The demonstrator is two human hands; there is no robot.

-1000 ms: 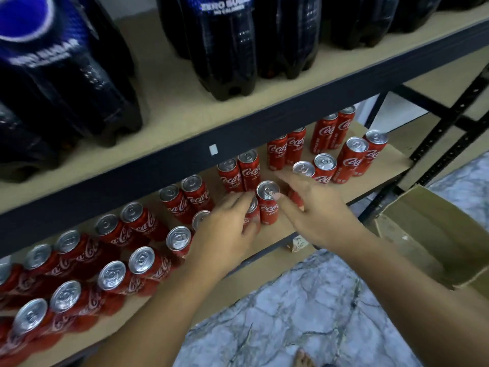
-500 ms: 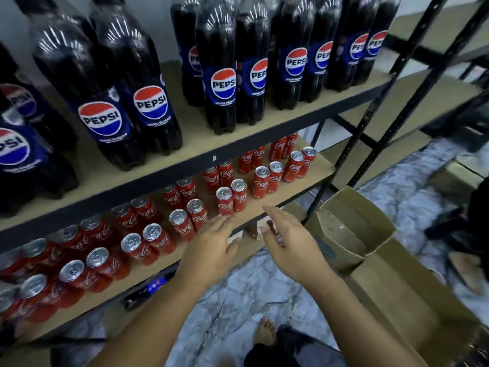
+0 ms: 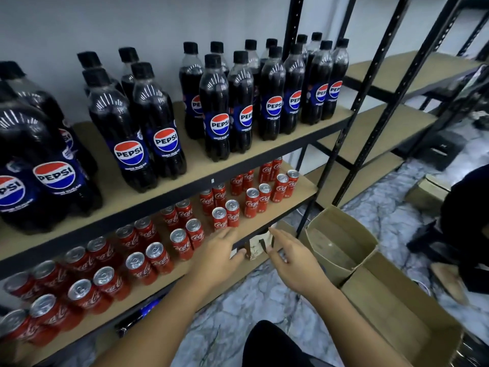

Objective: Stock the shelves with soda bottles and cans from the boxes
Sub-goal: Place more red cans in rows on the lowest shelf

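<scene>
Bottles (image 3: pixel 214 115) shelved above cans (image 3: pixel 182 243); box (image 3: pixel 341 242) right.

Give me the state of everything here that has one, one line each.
Left hand, open, holding nothing.
Right hand, open, holding nothing.
Pepsi bottles, upright, capped, on the upper shelf.
Coca-Cola cans, upright, on the lower shelf.
Cardboard box, flaps open, nothing visible inside.

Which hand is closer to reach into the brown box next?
Probably the right hand: it is open, holds nothing, and is next to the open cardboard box. The left hand, also empty, is farther away, by the red cans on the shelf.
</scene>
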